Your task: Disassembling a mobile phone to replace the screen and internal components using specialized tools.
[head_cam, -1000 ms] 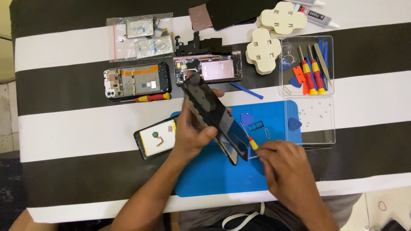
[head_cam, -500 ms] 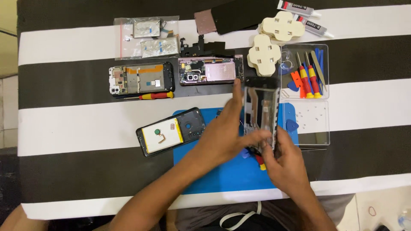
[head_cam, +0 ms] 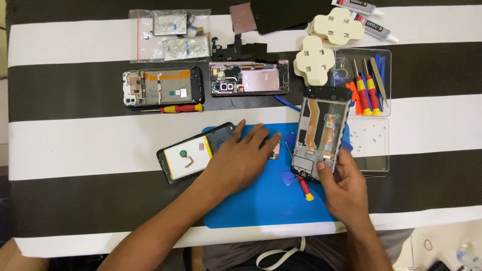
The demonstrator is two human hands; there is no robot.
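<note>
Fingers of the right hand (head_cam: 346, 188) grasp the phone frame (head_cam: 321, 131) by its lower end, now carried from mat centre out to three o'clock. Left hand (head_cam: 241, 158), released from it, rests flat on the blue mat (head_cam: 261, 200), fingertips touching a small part (head_cam: 274, 150); opened phone (head_cam: 193, 158) at nine o'clock.

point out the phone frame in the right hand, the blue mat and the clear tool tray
phone frame (head_cam: 321, 131), head view, its middle panel
blue mat (head_cam: 261, 203), head view, bare lower part
clear tool tray (head_cam: 387, 83), head view, right rim
</note>
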